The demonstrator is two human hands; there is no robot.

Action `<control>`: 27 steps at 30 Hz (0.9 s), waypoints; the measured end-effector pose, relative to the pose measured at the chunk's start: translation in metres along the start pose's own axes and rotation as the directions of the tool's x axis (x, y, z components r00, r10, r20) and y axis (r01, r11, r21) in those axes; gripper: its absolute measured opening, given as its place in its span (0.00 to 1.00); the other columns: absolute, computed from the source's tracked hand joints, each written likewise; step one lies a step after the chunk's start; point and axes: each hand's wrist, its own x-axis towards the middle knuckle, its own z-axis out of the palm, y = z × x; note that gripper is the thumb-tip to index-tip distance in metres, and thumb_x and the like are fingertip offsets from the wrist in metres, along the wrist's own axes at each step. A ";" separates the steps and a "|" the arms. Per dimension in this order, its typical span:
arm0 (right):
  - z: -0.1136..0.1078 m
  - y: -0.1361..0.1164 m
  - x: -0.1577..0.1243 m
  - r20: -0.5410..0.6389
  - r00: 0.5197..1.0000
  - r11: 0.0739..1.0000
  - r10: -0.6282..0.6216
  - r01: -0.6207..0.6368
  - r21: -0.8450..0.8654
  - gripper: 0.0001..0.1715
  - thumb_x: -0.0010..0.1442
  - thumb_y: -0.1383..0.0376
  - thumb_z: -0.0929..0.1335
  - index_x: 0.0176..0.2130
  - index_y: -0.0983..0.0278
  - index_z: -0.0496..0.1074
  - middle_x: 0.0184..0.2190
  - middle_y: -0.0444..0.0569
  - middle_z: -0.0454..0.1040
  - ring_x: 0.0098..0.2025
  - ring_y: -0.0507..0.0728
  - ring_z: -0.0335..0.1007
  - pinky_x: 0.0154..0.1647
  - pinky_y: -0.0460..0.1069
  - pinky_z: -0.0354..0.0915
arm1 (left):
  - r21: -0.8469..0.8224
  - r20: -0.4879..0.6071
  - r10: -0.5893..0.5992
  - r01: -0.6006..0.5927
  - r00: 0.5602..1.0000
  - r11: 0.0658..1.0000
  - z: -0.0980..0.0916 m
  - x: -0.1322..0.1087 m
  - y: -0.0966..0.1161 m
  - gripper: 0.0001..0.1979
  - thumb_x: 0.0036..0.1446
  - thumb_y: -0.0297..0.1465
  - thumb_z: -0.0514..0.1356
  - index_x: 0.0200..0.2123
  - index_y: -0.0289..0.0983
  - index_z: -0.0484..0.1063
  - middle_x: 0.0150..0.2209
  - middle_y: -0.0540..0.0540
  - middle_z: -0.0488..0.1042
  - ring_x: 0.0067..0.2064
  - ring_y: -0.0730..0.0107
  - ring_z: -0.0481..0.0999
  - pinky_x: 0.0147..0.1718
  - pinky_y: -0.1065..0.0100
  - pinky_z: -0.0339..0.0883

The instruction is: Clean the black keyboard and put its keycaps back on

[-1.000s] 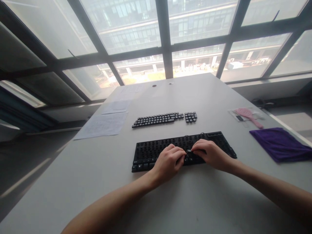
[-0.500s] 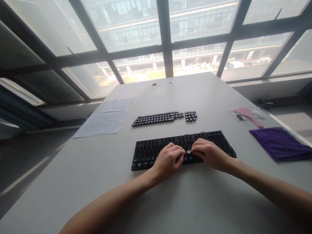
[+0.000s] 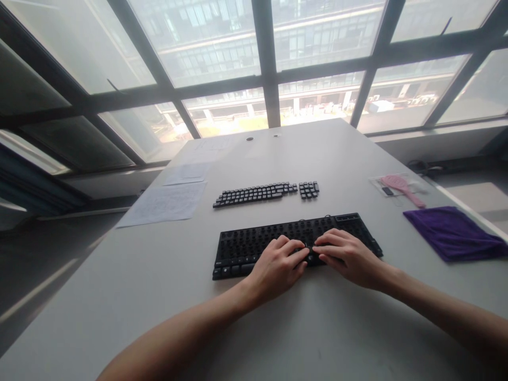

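Keyboard (image 3: 242, 244): flat on worktop (image 3: 337, 159) | left hand (image 3: 280, 264), right hand (image 3: 351, 258): across keyboard's near edge, fingers curled, slightly apart, fingertips nearly meeting; anything gripped: cannot tell | past keyboard's far edge, across open strip: loose keycaps (image 3: 254, 194) | right of keyboard, across narrow gap: purple cloth (image 3: 452, 233) | left of keyboard: papers (image 3: 162, 205)

Both hands (image 3: 280, 264) (image 3: 351, 256) palm-down — close together

The black keyboard (image 3: 273, 231) lay flat, its sockets (image 3: 242, 244) mostly exposed, with fitted keys (image 3: 235, 270) at 8 o'clock. Loose keys (image 3: 250, 195), also black, sat in two blocks beyond, at 11 and 12.
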 end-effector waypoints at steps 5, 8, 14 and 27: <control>0.004 0.001 -0.003 0.034 0.999 0.997 -0.006 0.008 -0.073 0.11 0.70 0.63 0.66 0.45 0.59 0.79 0.46 0.53 0.78 0.49 0.61 0.70 0.49 0.58 0.67 | 0.044 0.028 0.013 -0.014 1.000 0.999 0.002 -0.001 0.001 0.15 0.68 0.34 0.56 0.55 0.39 0.73 0.51 0.44 0.76 0.47 0.60 0.71 0.47 0.57 0.68; 0.003 -0.003 0.000 0.042 0.999 0.996 0.005 -0.001 -0.090 0.12 0.70 0.63 0.65 0.44 0.60 0.78 0.46 0.53 0.78 0.49 0.61 0.70 0.48 0.57 0.67 | 0.058 0.044 0.015 -0.018 0.999 0.998 0.002 0.000 0.002 0.15 0.68 0.33 0.56 0.55 0.39 0.73 0.52 0.44 0.76 0.48 0.59 0.70 0.46 0.57 0.67; 0.002 -0.005 0.000 0.034 0.999 0.996 0.019 -0.016 -0.090 0.12 0.71 0.63 0.65 0.44 0.61 0.78 0.46 0.52 0.77 0.49 0.60 0.69 0.49 0.57 0.65 | 0.072 0.051 0.013 -0.017 0.999 0.997 0.001 -0.001 0.003 0.17 0.66 0.30 0.56 0.56 0.38 0.72 0.52 0.44 0.76 0.48 0.58 0.70 0.46 0.56 0.66; 0.003 -0.002 -0.007 -0.028 0.999 0.999 0.042 -0.043 -0.025 0.10 0.69 0.64 0.67 0.38 0.60 0.78 0.46 0.52 0.77 0.49 0.61 0.70 0.51 0.59 0.66 | 0.032 -0.013 -0.013 0.014 1.000 0.999 0.001 -0.003 0.005 0.13 0.64 0.28 0.58 0.51 0.39 0.75 0.50 0.43 0.77 0.50 0.57 0.72 0.47 0.56 0.67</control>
